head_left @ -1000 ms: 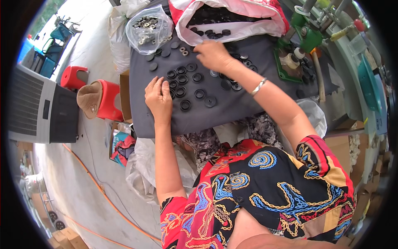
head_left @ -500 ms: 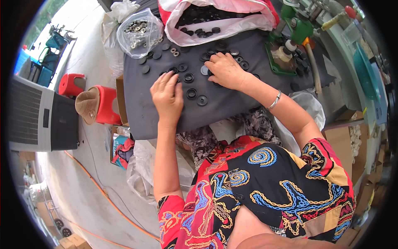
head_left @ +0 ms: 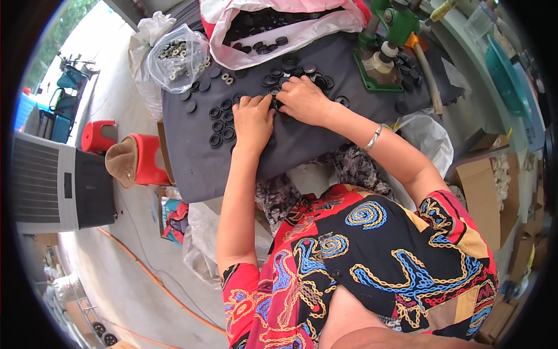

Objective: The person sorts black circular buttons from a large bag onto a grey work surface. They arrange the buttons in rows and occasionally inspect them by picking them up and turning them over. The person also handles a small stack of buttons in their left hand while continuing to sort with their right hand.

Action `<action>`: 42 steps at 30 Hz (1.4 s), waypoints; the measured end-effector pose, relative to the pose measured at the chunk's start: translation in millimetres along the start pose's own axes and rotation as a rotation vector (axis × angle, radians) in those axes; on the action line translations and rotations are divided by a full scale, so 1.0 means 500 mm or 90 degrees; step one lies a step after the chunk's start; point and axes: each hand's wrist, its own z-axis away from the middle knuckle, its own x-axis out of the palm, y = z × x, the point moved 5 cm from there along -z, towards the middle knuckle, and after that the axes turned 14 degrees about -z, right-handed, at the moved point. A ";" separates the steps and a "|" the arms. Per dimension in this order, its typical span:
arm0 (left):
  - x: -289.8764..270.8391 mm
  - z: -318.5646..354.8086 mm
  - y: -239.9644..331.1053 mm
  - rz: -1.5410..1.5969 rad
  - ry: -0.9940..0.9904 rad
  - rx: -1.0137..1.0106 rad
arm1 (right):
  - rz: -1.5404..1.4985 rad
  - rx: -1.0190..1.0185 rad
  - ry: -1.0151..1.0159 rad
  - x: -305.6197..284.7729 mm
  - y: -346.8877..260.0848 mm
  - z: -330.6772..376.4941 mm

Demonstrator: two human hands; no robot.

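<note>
My left hand point(head_left: 253, 121) is over the grey cloth-covered table with its fingers bent down among black ring-shaped parts point(head_left: 215, 125). What its fingertips hold, if anything, is hidden. Close beside it, my right hand point(head_left: 304, 100) has its fingers curled around a black round part point(head_left: 275, 105) between the two hands. Several ring parts stand in short rows left of my left hand. Beyond my right hand lies a loose pile of black rings and caps point(head_left: 289, 60). Flat dark discs point(head_left: 190, 107) and pale washers point(head_left: 226, 78) lie at the table's left side.
A red-and-white sack point(head_left: 224, 39) of black caps lies open at the back. To its left is a clear plastic bag point(head_left: 174, 65) of washers. A green hand press point(head_left: 375, 72) stands at the right, near a wooden-handled tool point(head_left: 429, 81). Red stools point(head_left: 152, 157) stand left of the table.
My left hand has moved right and slightly down, nearer my right hand. More ring parts now show in rows beside it. The whole view has shifted a little.
</note>
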 end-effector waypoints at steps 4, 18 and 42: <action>-0.025 0.014 0.008 -0.043 0.083 0.054 | -0.021 0.029 -0.019 0.004 0.007 -0.004; 0.016 -0.048 -0.066 -0.089 0.014 -0.122 | -0.073 0.052 -0.057 0.013 0.008 -0.014; 0.088 -0.163 -0.163 -0.104 0.011 -0.110 | -0.082 0.088 0.055 0.040 0.136 -0.231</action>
